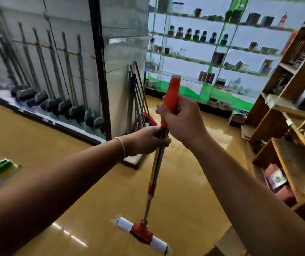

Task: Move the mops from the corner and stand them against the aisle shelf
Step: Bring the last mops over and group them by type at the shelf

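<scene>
**One mop in both hands, mid-aisle**

A long mop with a shiny metal pole, orange plastic grip and a white roller head in a red bracket (pixel 151 183) is held nearly upright in front of the person, slightly tilted, its head low over the glossy yellow floor (pixel 92 182); whether the head touches the floor cannot be told. The right hand (pixel 181 122) is wrapped around the orange grip near the top. The left hand (pixel 146 140) is just below it, fingers curled round the bare metal pole where the grip ends.

Beyond the left hand, more long-handled mops with red parts (pixel 137 100) lean bunched in the corner beside a grey pillar (pixel 124 52). To the right of the right hand stands the brown wooden aisle shelf (pixel 286 111), stocked with goods too blurred to name.

Judging by its build, the mop should be light and stiff, with most of its weight in the roller head, so it will swing like a pendulum if carried from the top alone. The polished metal looks slippery; the orange grip is the surer hold, with a second hand lower on the pole to steer. Stood against the shelf, the smooth pole may slide sideways on that glossy floor unless the head sits flat.
</scene>
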A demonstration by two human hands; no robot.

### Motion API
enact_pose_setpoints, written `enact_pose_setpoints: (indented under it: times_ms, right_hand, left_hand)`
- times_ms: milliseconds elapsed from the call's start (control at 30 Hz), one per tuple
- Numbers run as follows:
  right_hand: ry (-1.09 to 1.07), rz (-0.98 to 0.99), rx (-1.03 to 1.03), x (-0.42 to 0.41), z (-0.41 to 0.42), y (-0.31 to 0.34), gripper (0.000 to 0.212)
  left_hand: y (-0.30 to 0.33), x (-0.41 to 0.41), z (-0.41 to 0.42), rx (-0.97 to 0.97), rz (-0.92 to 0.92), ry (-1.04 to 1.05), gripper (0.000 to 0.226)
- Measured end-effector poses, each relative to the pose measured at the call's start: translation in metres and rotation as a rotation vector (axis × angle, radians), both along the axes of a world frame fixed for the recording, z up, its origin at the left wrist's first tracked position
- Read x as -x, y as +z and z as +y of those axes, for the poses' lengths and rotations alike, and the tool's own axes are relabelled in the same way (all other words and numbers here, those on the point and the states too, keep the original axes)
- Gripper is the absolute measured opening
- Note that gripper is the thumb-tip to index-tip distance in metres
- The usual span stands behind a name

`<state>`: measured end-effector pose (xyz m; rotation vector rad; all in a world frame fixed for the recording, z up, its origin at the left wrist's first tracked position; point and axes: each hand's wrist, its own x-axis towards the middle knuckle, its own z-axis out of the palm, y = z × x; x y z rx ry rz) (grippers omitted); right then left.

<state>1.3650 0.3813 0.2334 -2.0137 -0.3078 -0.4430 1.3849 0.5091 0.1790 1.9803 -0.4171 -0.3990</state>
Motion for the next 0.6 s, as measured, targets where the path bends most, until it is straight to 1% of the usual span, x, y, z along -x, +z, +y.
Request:
enact_pose_setpoints:
  times_ms: [100,200,367,433,533,600]
  right_hand:
    - [0.076,-0.024,0.003,-0.037,0.012,0.007,0.021]
    - [0.142,-0.036,-0.001,-0.072,0.031,0.008,0.014]
    - [0.230,-0.051,0.024,-0.128,0.072,0.003,0.018]
    - [0.275,-0.049,0.031,-0.150,0.091,-0.001,0.013]
    - [0.318,-0.033,0.040,-0.183,0.121,-0.008,0.006]
    - [0.343,-0.021,0.036,-0.205,0.143,-0.011,0.011]
  left_hand:
    - [0.007,-0.027,0.012,0.003,-0.005,0.078,0.023]
    - [0.011,-0.050,0.029,-0.009,-0.038,0.128,0.020]
    - [0.008,-0.090,0.067,-0.002,-0.057,0.207,0.017]
    - [0.004,-0.107,0.087,0.005,-0.054,0.230,0.013]
    - [-0.006,-0.138,0.119,-0.014,-0.042,0.251,0.019]
    - [-0.011,-0.162,0.142,-0.032,-0.035,0.244,0.021]
